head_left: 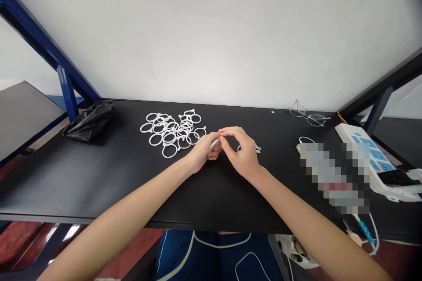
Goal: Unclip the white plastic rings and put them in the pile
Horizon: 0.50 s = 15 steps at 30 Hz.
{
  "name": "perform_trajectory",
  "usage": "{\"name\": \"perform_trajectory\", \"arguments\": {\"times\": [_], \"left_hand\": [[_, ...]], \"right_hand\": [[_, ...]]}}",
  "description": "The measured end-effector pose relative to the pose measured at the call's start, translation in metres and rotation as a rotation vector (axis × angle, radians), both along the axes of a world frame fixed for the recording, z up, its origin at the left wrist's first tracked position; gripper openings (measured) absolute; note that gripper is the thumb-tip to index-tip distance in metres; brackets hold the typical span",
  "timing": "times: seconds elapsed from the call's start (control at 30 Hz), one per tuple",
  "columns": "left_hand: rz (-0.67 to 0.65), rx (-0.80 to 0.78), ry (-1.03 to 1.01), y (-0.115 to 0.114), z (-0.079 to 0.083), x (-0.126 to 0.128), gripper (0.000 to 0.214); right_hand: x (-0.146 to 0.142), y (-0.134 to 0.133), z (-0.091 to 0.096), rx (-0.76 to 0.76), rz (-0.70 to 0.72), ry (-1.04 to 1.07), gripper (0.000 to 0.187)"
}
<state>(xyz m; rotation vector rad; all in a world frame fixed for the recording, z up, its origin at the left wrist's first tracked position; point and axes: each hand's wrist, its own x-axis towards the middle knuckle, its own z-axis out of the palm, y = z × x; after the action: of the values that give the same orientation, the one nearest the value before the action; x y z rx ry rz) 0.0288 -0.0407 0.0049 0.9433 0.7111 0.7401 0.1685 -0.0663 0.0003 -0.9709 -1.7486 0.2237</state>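
My left hand (pixel 207 147) is closed around a white ring (pixel 214 144), which shows edge-on between its thumb and fingers. My right hand (pixel 242 149) meets it from the other side, thumb and forefinger pinched at the upper end of that ring; the fingertips hide most of the contact. Left of my hands lies a loose pile of several white rings (pixel 169 151), thin plastic hoops that each carry a small round knob. Just behind my right hand, more white rings (pixel 258 148) lie partly covered by it.
On the black table (pixel 125 175) a crumpled black plastic bag (pixel 90 120) sits at the left. Eyeglasses (pixel 308 116) rest at the back right. A white power strip (pixel 372 153) and a blurred-out object (pixel 332 178) with a cable occupy the right side. A white wall rises behind.
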Motion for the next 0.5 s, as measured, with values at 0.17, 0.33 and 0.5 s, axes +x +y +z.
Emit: {"name": "perform_trajectory", "arguments": {"times": [0.17,0.33,0.5], "left_hand": [[-0.015,-0.037,-0.05,0.0015,-0.0017,-0.0009,0.037],[-0.032,-0.061,-0.09,0.0052,-0.0068,-0.003,0.046],[-0.02,-0.068,-0.089,0.0066,-0.0078,-0.0029,0.048]], "right_hand": [[-0.0001,0.0005,0.0012,-0.009,0.007,-0.018,0.009],[-0.0001,-0.0007,0.0019,-0.016,-0.004,-0.026,0.008],[0.0006,-0.0011,0.0019,-0.062,0.001,-0.053,0.009]]}}
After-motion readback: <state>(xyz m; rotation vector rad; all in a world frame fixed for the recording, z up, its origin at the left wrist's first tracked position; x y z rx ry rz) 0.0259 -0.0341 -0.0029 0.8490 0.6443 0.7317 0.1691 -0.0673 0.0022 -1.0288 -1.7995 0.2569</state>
